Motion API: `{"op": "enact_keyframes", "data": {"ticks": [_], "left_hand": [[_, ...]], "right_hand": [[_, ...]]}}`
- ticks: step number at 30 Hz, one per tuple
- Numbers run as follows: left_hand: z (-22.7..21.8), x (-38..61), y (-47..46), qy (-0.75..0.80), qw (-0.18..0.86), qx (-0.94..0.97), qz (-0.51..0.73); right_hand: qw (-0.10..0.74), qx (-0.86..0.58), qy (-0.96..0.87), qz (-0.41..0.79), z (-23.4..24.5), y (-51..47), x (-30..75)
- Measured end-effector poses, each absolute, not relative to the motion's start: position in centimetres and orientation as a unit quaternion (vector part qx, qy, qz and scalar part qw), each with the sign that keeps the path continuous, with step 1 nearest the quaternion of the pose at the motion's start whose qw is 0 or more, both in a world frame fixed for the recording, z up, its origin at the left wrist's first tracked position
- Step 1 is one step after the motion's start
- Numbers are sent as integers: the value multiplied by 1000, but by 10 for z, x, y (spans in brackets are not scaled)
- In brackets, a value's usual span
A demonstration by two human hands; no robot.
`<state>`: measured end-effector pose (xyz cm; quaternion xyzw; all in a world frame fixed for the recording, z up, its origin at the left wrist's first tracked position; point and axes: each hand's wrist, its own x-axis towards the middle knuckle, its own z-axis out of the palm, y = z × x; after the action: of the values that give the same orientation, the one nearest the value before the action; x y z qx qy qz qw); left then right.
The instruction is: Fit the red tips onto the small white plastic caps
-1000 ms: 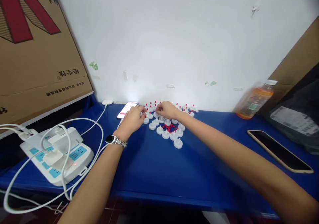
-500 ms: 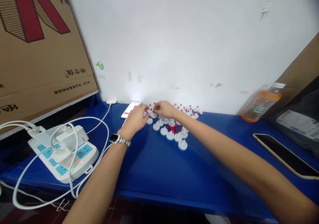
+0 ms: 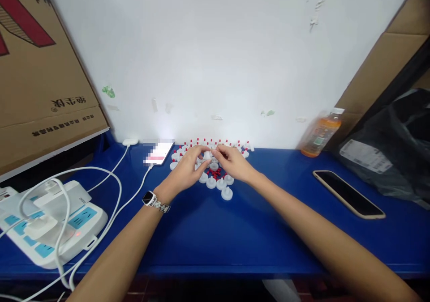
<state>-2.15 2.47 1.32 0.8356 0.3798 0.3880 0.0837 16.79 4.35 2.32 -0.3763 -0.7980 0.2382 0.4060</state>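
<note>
Between the thumb and fingers of my left hand (image 3: 188, 167) is a white nozzle cap (image 3: 207, 155), held a little above the others. My right hand (image 3: 232, 159) is pinched closed against that cap's side; whatever small thing its fingertips hold is hidden. Around and under both hands stand many white nozzle caps, those at the back with red tips (image 3: 211, 141). Nearer me, bare white nozzle caps (image 3: 226, 193) stand without red on them. A small pile of loose red tips (image 3: 215, 173) lies among them.
A lit phone (image 3: 160, 152) on a cable lies left of the caps. At the left is a power strip (image 3: 77, 230) with looping white cables. A dark phone (image 3: 349, 193), an orange drink bottle (image 3: 321, 134) and a dark plastic bag (image 3: 396, 141) are at the right. A white wall stands behind.
My left hand has lifted a white nozzle cap from the group, and my right hand has come to meet it. The whole view has shifted, so things appear further left.
</note>
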Motion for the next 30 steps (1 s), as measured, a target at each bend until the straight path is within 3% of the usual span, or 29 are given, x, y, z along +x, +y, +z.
{"op": "enact_keyframes", "data": {"ticks": [6, 13, 19, 24, 27, 30], "left_hand": [[28, -28, 20, 369, -17, 843, 390], [18, -46, 32, 421, 72, 831, 357], [14, -34, 29, 414, 103, 840, 336], [15, -28, 25, 404, 100, 839, 350], [14, -30, 26, 424, 88, 826, 362], [13, -34, 28, 433, 80, 824, 357]], "right_hand": [[433, -448, -723, 297, 21, 47, 188], [313, -440, -821, 185, 14, 39, 200], [407, -408, -773, 266, 15, 38, 192], [427, -349, -769, 324, 22, 41, 179], [449, -381, -765, 263, 31, 56, 183], [409, -444, -778, 173, 35, 78, 193]]}}
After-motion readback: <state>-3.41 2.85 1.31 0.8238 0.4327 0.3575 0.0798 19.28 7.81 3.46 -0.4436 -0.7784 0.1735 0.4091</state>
